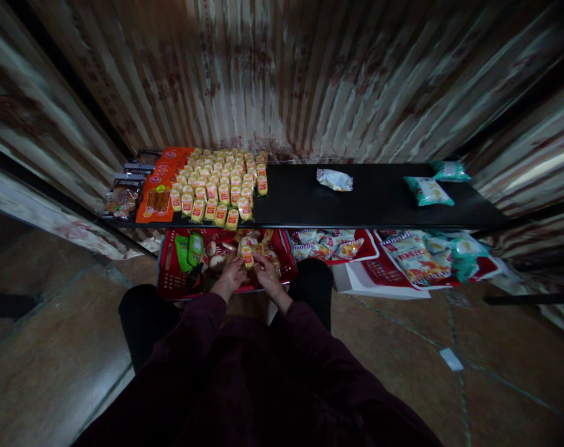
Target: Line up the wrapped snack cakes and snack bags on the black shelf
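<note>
Yellow packet (247,256), low over a red basket (168,276)

Left hand (234,272) and right hand (269,273) nearest us, fingertips closed narrowly on the packet from either side. It sits over the basket, right of its middle, short of the shelf's (375,208) front edge. Label face up. We judge a light pinch on the flanks best, since the filling may crush; thumbs off the label, knuckles clear of that edge.

Labels, working outward. Held packet: red-orange patch, print too small for us. Green pouch (182,253) near the basket's left end: nothing legible. Right-hand basket (379,270): a pack (410,251) with large red letters, too blurred to make out. Along the shelf's left part, rows of yellow packets (220,194) repeat the red-orange patch. Left of them, an orange bag (163,180) carries pale markings we cannot decipher. Back right corner: teal packet (451,171), no readable brand.
</note>
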`<state>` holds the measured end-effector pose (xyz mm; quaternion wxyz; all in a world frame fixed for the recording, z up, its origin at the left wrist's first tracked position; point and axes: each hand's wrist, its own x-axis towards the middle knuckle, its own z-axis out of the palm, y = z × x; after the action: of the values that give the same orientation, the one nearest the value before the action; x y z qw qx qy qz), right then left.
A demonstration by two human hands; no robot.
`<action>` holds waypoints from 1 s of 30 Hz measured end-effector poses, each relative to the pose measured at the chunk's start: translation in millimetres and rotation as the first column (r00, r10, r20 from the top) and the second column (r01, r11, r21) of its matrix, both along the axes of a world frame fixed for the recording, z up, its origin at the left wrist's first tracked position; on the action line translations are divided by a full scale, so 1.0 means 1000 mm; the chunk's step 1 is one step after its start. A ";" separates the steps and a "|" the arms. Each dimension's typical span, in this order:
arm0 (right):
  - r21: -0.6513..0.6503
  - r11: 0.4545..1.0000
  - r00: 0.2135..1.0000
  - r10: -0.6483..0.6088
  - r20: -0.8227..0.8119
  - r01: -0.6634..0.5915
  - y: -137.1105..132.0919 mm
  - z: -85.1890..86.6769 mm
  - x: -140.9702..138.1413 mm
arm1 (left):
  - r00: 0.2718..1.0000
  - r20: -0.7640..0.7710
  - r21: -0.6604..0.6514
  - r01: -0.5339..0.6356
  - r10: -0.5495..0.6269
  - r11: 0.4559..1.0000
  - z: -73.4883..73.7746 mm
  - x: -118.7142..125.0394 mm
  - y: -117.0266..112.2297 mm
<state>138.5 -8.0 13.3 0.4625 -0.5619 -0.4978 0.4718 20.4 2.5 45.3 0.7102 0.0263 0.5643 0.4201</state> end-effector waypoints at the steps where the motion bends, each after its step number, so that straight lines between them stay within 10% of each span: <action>1: 0.000 1.000 1.000 -0.001 0.001 0.001 0.000 -0.001 0.000 | 1.000 -0.010 0.005 -0.006 0.006 1.000 -0.001 0.001 0.000; 30: 0.068 0.991 0.992 -0.117 0.039 0.114 -0.004 -0.017 0.003 | 0.995 -0.051 0.219 0.098 -0.090 0.971 0.009 0.009 -0.002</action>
<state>141.3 -12.2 -4.0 0.4964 -0.5842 -0.4895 0.4156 29.3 0.2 54.6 0.7104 0.1404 0.5264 0.4456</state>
